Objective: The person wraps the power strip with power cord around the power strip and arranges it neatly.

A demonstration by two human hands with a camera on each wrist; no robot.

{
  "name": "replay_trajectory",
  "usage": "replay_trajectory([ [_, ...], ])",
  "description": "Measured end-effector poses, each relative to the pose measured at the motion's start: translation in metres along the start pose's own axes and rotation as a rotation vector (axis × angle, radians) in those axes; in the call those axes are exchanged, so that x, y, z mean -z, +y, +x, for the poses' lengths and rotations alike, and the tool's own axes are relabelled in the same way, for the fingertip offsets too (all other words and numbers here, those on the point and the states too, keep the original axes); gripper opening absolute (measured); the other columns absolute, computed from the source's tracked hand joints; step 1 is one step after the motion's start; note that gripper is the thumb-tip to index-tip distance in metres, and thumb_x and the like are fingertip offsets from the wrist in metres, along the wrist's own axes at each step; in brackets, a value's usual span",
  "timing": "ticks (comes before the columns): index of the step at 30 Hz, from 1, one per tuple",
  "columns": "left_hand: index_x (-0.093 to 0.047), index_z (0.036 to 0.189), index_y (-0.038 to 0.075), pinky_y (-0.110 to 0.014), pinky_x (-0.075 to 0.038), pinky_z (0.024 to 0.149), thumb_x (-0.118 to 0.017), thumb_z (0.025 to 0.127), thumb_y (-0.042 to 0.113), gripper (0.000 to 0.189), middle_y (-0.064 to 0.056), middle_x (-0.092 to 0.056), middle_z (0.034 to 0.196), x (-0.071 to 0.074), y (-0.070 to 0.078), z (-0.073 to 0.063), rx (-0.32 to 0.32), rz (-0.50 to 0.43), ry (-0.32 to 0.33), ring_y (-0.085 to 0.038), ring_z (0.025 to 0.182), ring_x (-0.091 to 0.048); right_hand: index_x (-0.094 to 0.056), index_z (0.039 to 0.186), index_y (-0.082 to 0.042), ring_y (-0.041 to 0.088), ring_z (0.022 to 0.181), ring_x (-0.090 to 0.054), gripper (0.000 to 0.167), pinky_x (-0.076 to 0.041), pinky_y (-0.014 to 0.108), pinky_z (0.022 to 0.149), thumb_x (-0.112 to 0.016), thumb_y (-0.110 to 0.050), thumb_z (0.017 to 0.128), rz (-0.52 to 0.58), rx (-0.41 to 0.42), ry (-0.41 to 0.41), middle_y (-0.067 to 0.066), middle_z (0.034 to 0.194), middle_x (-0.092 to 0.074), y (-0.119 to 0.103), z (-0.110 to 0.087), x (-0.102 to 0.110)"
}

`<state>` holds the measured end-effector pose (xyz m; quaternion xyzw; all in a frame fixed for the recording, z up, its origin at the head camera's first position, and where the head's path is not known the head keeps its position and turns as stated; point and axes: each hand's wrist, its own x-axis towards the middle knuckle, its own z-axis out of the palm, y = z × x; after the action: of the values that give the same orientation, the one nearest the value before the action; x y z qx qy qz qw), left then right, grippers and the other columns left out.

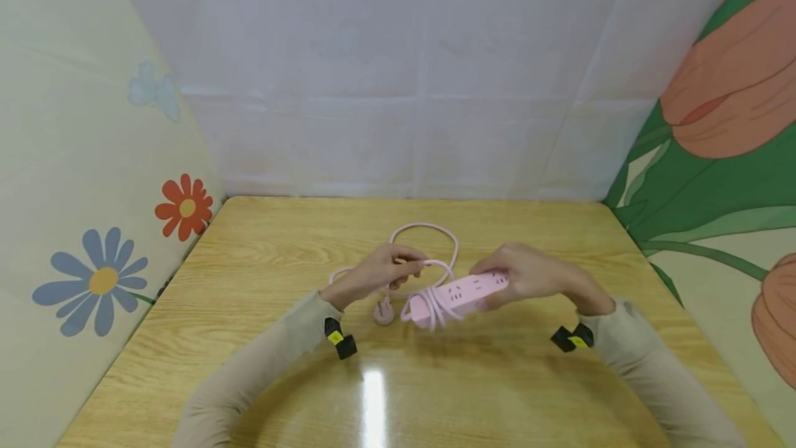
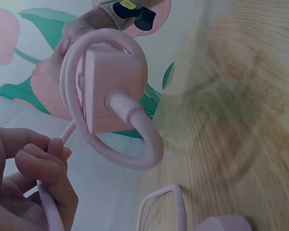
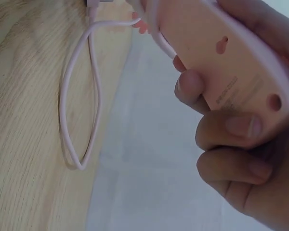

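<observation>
A pink power strip (image 1: 463,292) is held above the table, tilted, its socket face showing in the head view. My right hand (image 1: 522,272) grips its right end; in the right wrist view the fingers (image 3: 226,130) curl round its underside. Several turns of pink cord (image 1: 433,306) wrap the strip's left end. My left hand (image 1: 387,269) pinches the cord between thumb and fingertips, left of the strip. From there the cord loops across the table behind the hands. The plug (image 1: 383,312) lies on the table just below the left hand.
The wooden table (image 1: 280,240) meets a white sheet (image 1: 385,88) at its back edge. Flower-printed panels stand at the left (image 1: 74,157) and right (image 1: 703,227). A bright reflection lies on the table's near part.
</observation>
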<state>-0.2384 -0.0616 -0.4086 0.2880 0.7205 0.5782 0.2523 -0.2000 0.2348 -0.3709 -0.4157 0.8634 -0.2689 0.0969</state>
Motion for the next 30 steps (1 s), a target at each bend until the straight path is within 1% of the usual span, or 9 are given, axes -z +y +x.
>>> replay_trajectory([
  [4, -0.057, 0.131, -0.009, -0.024, -0.031, 0.048, -0.054, 0.103, 0.010, 0.034, -0.005, -0.064, 0.087, -0.002, 0.001, -0.001, -0.010, -0.029, -0.009, -0.008, 0.052, -0.037, -0.074, 0.103, -0.017, 0.003, 0.060, -0.056, 0.036, -0.047, 0.024, 0.051, -0.077, -0.044, 0.080, -0.072, -0.037, 0.008, -0.017, 0.078, -0.063, -0.001, 0.002, 0.000],
  [7, -0.054, 0.133, -0.011, -0.024, -0.032, 0.048, -0.052, 0.103, 0.008, 0.035, -0.016, -0.065, 0.093, -0.004, 0.001, 0.000, -0.038, -0.038, -0.016, -0.008, 0.054, -0.040, -0.074, 0.103, -0.017, 0.002, 0.060, -0.054, 0.038, -0.045, 0.023, 0.051, -0.078, -0.046, 0.078, -0.141, -0.071, 0.030, -0.018, 0.077, -0.062, -0.001, 0.003, -0.001],
  [10, -0.053, 0.134, -0.012, -0.022, -0.039, 0.050, -0.052, 0.103, 0.006, 0.036, -0.025, -0.064, 0.096, -0.005, 0.001, 0.001, -0.082, -0.002, -0.023, -0.009, 0.059, -0.046, -0.075, 0.103, -0.017, 0.001, 0.059, -0.051, 0.039, -0.043, 0.023, 0.050, -0.078, -0.047, 0.078, -0.207, -0.096, 0.061, -0.019, 0.076, -0.060, 0.000, 0.004, -0.002],
  [13, -0.055, 0.133, -0.010, -0.023, -0.047, 0.053, -0.053, 0.101, 0.004, 0.035, -0.023, -0.066, 0.094, -0.007, 0.000, 0.003, -0.143, 0.085, -0.018, -0.012, 0.062, -0.053, -0.074, 0.104, -0.014, 0.001, 0.057, -0.049, 0.041, -0.042, 0.022, 0.049, -0.078, -0.047, 0.079, -0.246, -0.113, 0.095, -0.017, 0.075, -0.060, 0.000, 0.003, -0.004],
  [15, -0.056, 0.133, -0.008, -0.026, -0.052, 0.056, -0.054, 0.099, 0.003, 0.036, -0.019, -0.068, 0.094, -0.007, -0.003, 0.003, -0.178, 0.127, -0.008, -0.015, 0.065, -0.058, -0.074, 0.105, -0.011, 0.001, 0.056, -0.048, 0.043, -0.040, 0.022, 0.049, -0.077, -0.047, 0.081, -0.263, -0.122, 0.122, -0.015, 0.075, -0.060, 0.001, 0.003, -0.006],
  [17, -0.056, 0.135, -0.005, -0.028, -0.055, 0.059, -0.055, 0.096, 0.002, 0.039, -0.017, -0.068, 0.101, -0.007, -0.003, 0.003, -0.204, 0.144, -0.007, -0.021, 0.069, -0.063, -0.073, 0.107, -0.009, 0.001, 0.056, -0.047, 0.045, -0.039, 0.022, 0.048, -0.076, -0.046, 0.082, -0.274, -0.133, 0.152, -0.013, 0.077, -0.061, 0.002, 0.003, -0.007],
  [21, -0.048, 0.142, -0.004, -0.032, -0.059, 0.063, -0.057, 0.094, 0.001, 0.049, -0.020, -0.065, 0.115, -0.010, -0.004, 0.002, -0.217, 0.086, -0.032, -0.039, 0.076, -0.067, -0.072, 0.108, -0.007, 0.001, 0.054, -0.045, 0.047, -0.038, 0.021, 0.046, -0.075, -0.047, 0.084, -0.304, -0.152, 0.207, -0.011, 0.078, -0.062, 0.005, 0.005, -0.011],
  [24, -0.042, 0.145, -0.005, -0.032, -0.058, 0.063, -0.057, 0.096, 0.000, 0.052, -0.023, -0.065, 0.108, -0.011, -0.004, 0.002, -0.221, 0.044, -0.048, -0.049, 0.076, -0.064, -0.071, 0.107, -0.007, 0.001, 0.052, -0.043, 0.047, -0.037, 0.021, 0.044, -0.074, -0.048, 0.084, -0.332, -0.157, 0.239, -0.011, 0.075, -0.060, 0.008, 0.006, -0.013],
  [30, -0.037, 0.150, 0.000, -0.033, -0.058, 0.061, -0.056, 0.099, 0.001, 0.054, -0.021, -0.064, 0.095, -0.013, -0.004, 0.002, -0.225, 0.024, -0.060, -0.049, 0.071, -0.061, -0.070, 0.112, -0.005, 0.001, 0.054, -0.043, 0.053, -0.037, 0.021, 0.045, -0.073, -0.050, 0.085, -0.359, -0.163, 0.291, -0.006, 0.081, -0.065, 0.011, 0.007, -0.017],
])
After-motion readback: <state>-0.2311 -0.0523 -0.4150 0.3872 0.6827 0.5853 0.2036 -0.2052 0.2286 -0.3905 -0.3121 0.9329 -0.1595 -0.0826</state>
